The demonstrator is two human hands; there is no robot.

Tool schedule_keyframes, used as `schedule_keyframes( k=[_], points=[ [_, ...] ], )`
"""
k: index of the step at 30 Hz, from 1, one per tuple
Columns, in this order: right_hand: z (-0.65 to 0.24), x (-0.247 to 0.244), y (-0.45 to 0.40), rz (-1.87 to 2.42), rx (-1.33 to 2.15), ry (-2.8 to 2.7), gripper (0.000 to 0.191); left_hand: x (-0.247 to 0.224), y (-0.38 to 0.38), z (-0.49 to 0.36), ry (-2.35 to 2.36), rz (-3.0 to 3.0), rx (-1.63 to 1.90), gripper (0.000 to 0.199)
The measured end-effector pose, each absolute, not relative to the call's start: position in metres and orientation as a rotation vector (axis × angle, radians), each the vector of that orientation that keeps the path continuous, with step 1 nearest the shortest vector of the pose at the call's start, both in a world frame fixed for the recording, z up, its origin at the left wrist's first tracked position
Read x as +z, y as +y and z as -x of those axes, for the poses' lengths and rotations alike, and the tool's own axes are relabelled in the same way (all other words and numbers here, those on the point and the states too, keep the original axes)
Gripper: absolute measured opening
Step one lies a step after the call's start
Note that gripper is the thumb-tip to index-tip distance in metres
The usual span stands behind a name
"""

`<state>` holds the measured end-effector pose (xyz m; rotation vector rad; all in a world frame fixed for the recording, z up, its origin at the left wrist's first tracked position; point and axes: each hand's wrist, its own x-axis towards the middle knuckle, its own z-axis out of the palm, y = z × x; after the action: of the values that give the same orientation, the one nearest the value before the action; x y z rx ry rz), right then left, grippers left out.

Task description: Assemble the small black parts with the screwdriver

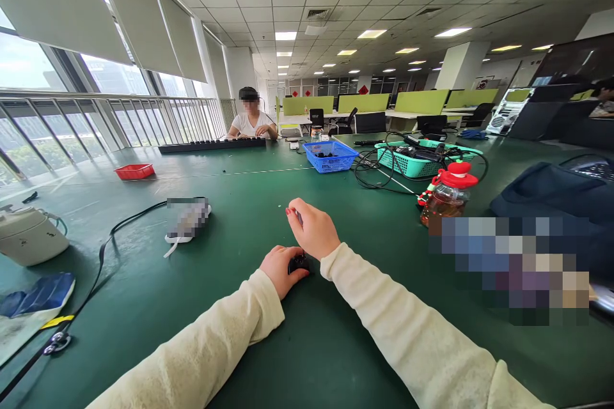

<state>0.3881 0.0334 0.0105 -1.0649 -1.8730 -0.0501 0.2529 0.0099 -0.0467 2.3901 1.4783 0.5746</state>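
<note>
My left hand (282, 268) is closed round a small black object (298, 262) on the green table, thumb on the near side and fingers over the top. Most of that object is hidden by the hand, so its kind does not show. Just above and to the right, my right hand (314, 228) is raised with its fingers curled in a pinch. Something small and dark shows between its thumb and fingers, too little to name. The two hands are close together near the middle of the table (307, 345).
A blue basket (330, 160) and a teal basket (412, 166) with black cables stand farther back. At right are a red-lidded bottle (446, 195) and a dark bag (542, 198). Left are a red tray (134, 171) and a lanyard (103, 255). A person (252, 121) sits opposite.
</note>
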Motion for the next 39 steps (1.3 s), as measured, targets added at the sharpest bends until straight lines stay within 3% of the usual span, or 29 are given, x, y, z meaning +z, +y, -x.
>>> schedule_keyframes(
  k=[6,11,19,23,29,39],
  points=[
    [-0.400,0.000,0.050,1.045,0.174,-1.759,0.020,-0.048,0.011,-0.252,1.461,-2.418,0.554,0.037],
    [-0.399,-0.010,0.051,0.997,0.050,-1.676,0.020,-0.050,0.011,-0.252,1.451,-2.430,0.579,0.036],
    [-0.379,-0.003,0.026,0.624,-0.097,-2.055,0.029,-0.067,0.021,-0.249,1.358,-2.444,0.787,0.037],
    [-0.385,-0.002,0.031,0.732,-0.007,-1.932,0.031,-0.063,0.018,-0.250,1.411,-2.463,0.662,0.031],
    [-0.396,-0.005,0.047,0.933,0.257,-1.646,0.032,-0.053,0.013,-0.253,1.454,-2.435,0.563,0.037],
    [-0.391,-0.004,0.044,0.918,0.354,-1.658,0.030,-0.049,0.011,-0.253,1.476,-2.421,0.509,0.040]
  ],
)
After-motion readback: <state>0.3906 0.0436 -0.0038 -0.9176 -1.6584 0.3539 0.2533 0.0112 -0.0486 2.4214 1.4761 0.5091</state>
